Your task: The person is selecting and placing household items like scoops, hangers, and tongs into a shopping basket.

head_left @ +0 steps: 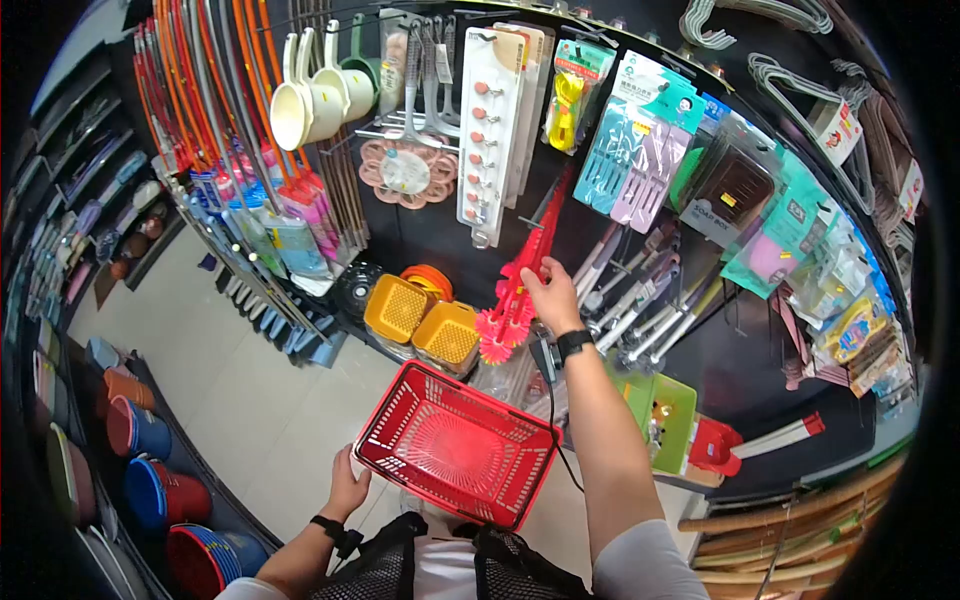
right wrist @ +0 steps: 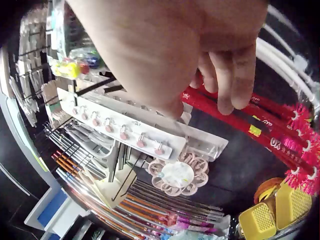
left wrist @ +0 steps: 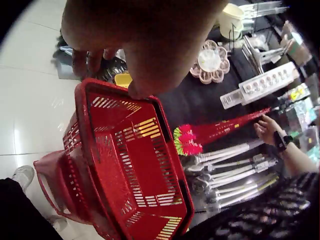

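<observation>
My left hand [head_left: 346, 487] grips the rim of a red plastic shopping basket [head_left: 450, 445]; nothing lies inside it. In the left wrist view this hand [left wrist: 145, 45] looms over the basket's dark rim [left wrist: 170, 145], the thumb at the edge. My right hand [head_left: 553, 297] is up at the rack among several long red toilet brushes [head_left: 541, 235]. Their bristle heads [head_left: 505, 330], pink with some yellow, point down. In the right wrist view the fingers [right wrist: 235, 80] curl round a red handle [right wrist: 225, 117]; the hand hides the handles' upper ends.
White-handled brushes [head_left: 650, 300] hang right of the red ones. Yellow baskets [head_left: 395, 308] sit low to the left, near a card of hooks [head_left: 490, 130]. A green bin [head_left: 665, 400] stands at right. Stacked buckets [head_left: 165, 490] line the aisle's left side.
</observation>
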Demonstrator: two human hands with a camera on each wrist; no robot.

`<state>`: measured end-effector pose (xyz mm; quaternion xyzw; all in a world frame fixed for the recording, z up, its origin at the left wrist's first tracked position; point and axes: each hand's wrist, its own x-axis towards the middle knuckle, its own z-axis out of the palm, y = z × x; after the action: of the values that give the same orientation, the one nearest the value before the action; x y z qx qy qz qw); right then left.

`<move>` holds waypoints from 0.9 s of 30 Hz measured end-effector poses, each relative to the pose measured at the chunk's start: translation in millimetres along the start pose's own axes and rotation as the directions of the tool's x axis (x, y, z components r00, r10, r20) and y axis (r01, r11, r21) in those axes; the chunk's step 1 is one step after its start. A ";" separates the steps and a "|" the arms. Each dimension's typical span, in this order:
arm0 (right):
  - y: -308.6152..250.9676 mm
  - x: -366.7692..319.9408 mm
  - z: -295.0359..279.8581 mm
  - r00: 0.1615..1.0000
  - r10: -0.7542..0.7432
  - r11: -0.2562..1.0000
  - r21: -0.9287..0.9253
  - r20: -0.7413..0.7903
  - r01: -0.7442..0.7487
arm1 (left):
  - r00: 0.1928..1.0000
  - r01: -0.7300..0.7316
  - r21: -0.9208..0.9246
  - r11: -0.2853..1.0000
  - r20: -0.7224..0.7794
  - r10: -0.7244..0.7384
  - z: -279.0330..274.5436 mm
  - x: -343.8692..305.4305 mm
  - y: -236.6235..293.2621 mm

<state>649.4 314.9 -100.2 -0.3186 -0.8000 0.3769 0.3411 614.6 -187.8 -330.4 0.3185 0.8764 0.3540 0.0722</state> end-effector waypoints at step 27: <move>-54.2 -59.7 -57.0 0.928 -0.357 0.934 0.042 0.111 0.354 | 0.942 0.214 -0.346 0.914 0.322 -0.099 22.9 -40.0 113.2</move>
<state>714.1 263.4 -46.4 -0.1422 -0.8589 0.3355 0.3599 711.6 -137.2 -275.8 0.2763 0.7942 0.4561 0.2912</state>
